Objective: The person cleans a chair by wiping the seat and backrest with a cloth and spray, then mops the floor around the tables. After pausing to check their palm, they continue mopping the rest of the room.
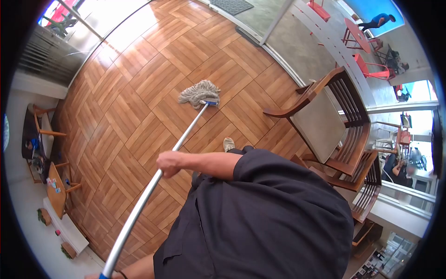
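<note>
A mop with a grey string head (200, 94) rests on the wood-patterned floor (139, 102), and its silver handle (139, 207) slants down to the lower left. My right hand (169, 163) is wrapped round the middle of the handle. At the bottom left edge, my left hand (94, 276) is at the handle's blue upper part, mostly cut off by the frame; a dark band circles that wrist. Dark clothing covers my body, and one light shoe (228, 144) shows beyond it.
Wooden chairs (320, 125) stand close on the right beside glass panels. At the left wall are a chair (45, 123), a small wooden table (56, 190) and potted plants (44, 216). Beyond the glass are red furniture (357, 35), a person in blue (381, 20) and a seated person.
</note>
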`<state>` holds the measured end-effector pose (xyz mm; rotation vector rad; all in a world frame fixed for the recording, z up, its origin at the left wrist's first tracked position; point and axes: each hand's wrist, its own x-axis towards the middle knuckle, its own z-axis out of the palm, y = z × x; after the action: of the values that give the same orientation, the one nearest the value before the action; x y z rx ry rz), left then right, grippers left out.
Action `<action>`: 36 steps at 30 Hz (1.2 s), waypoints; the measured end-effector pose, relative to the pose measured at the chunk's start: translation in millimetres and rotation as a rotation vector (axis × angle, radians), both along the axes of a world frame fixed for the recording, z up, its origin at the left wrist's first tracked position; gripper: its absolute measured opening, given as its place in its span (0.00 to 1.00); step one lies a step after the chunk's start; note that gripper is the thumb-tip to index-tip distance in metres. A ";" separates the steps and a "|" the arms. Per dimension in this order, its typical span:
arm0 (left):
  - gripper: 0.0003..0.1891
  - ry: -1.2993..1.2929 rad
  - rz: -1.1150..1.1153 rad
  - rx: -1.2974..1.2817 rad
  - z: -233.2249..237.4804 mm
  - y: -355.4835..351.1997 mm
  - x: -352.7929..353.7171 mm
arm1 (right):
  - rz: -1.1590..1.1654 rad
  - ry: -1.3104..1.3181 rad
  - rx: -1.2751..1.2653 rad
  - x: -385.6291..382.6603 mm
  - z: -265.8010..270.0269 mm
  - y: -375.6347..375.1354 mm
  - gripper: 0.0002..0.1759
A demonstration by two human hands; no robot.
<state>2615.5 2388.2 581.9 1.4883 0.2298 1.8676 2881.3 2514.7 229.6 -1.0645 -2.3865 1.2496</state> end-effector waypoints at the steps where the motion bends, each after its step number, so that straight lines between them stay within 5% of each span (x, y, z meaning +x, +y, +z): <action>1: 0.14 -0.027 0.042 -0.024 -10.0 15.0 4.2 | -0.049 -0.008 0.015 21.9 -2.7 12.6 0.09; 3: 0.14 -0.079 0.132 -0.074 -32.0 40.9 22.6 | -0.131 -0.084 0.009 77.4 -5.4 33.4 0.07; 5: 0.15 -0.136 -0.200 -0.075 -59.6 79.1 70.9 | -0.211 -0.138 0.003 132.6 -35.3 53.7 0.08; 7: 0.14 -0.116 -0.137 -0.109 -79.9 105.5 135.7 | -0.219 -0.336 -0.027 193.1 -50.6 71.9 0.09; 10: 0.12 -0.090 -0.366 -0.215 -113.4 135.6 213.7 | -0.363 -0.406 -0.023 287.7 -60.3 70.2 0.10; 15: 0.10 -0.010 -0.547 -0.395 -155.4 141.2 305.9 | -0.557 -0.519 0.020 402.3 -92.4 27.3 0.06; 19: 0.10 0.090 -0.662 -0.457 -189.2 121.2 310.4 | -0.878 -0.604 0.100 417.5 -127.8 -42.9 0.07; 23: 0.09 0.122 -0.640 -0.545 -196.2 94.2 250.2 | -1.127 -0.570 0.034 348.9 -137.3 -72.3 0.14; 27: 0.10 0.157 -0.552 -0.435 -173.6 87.0 137.8 | -1.032 -0.523 0.121 234.7 -130.4 -51.1 0.15; 34: 0.12 0.045 -0.265 -0.396 -87.9 42.3 -130.5 | -0.258 -0.302 0.350 -12.9 -56.1 -16.1 0.10; 35: 0.19 0.019 -0.509 -0.381 -68.8 33.4 -188.5 | -0.144 -0.173 0.300 -50.8 -28.9 -22.9 0.12; 36: 0.17 -0.011 -0.254 -0.340 -45.2 9.8 -218.6 | -0.110 0.050 0.283 -90.7 -23.4 -33.7 0.14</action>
<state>2396.9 2398.0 536.7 1.2132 0.3200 1.5452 2790.6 2480.9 206.2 -1.0457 -2.3430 0.8598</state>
